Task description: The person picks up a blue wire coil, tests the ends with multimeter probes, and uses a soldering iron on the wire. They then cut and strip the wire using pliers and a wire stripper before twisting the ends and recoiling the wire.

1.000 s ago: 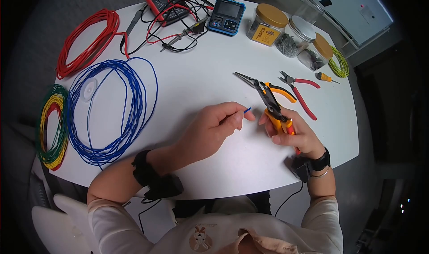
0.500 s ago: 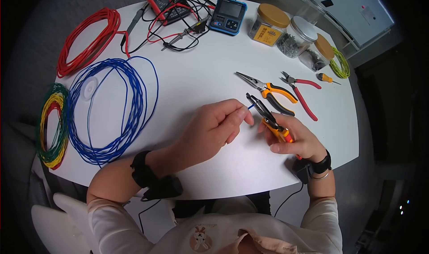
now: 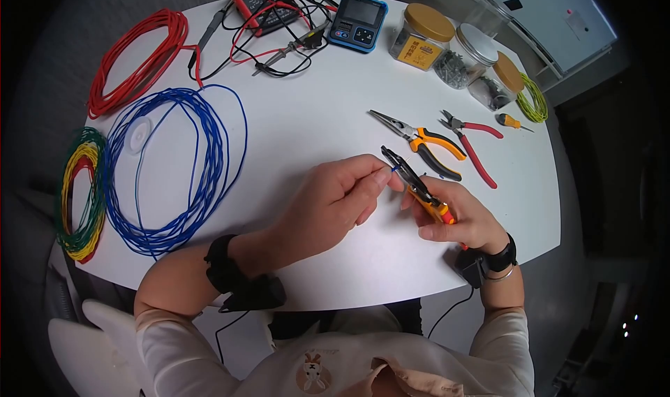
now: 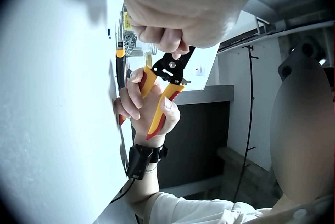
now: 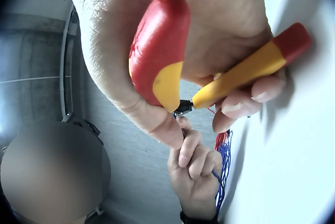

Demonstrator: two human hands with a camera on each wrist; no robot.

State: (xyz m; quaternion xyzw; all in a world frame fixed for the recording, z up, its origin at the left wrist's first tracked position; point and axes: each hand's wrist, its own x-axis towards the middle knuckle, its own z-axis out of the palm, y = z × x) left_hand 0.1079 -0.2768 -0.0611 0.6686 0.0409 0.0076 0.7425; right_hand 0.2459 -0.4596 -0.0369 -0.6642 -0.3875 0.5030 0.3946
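Observation:
My left hand [image 3: 342, 194] pinches a short blue wire [image 3: 396, 168] between thumb and forefinger, its tip poking out toward the right. In my right hand [image 3: 460, 219] I grip wire strippers [image 3: 408, 170] with black jaws and yellow-and-red handles. Those jaws lie across the wire close by my left fingertips. Seen from the left wrist, the handles [image 4: 165, 109] stand spread apart, thumb on one and fingers round the other. Just beyond the right hand, long-nose pliers [image 3: 426, 142] with orange-and-black handles rest on the table.
Red-handled cutters [image 3: 474, 152] and a small yellow screwdriver [image 3: 513, 122] lie at right. Jars [image 3: 422, 37] stand behind, near a blue tester [image 3: 357, 23] and a red multimeter [image 3: 258, 2]. Coils of blue wire [image 3: 216, 152], red wire [image 3: 105, 90] and multicoloured wire [image 3: 66, 222] are at left.
The wire strippers have swung left and down from over the long-nose pliers, and their jaws have come onto the blue wire. My left hand has barely moved.

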